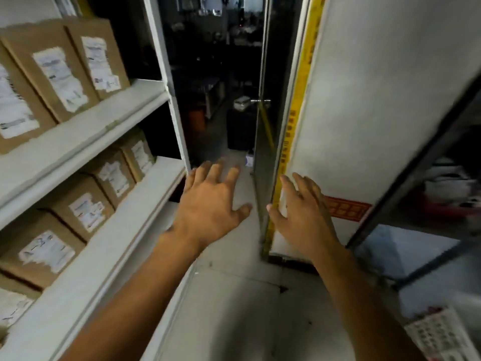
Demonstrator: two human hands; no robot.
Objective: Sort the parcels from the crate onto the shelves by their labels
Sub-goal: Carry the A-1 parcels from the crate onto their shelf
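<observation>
Brown cardboard parcels with white labels stand upright in rows on the white shelves at the left; the crate is not in view. Both hands are empty, so the step now is probably to go back for the next parcel. It is better to read its label first and then choose the matching row. The left hand is stretched forward, palm down, fingers spread. The right hand is also forward, fingers apart and relaxed, near the yellow-edged door.
</observation>
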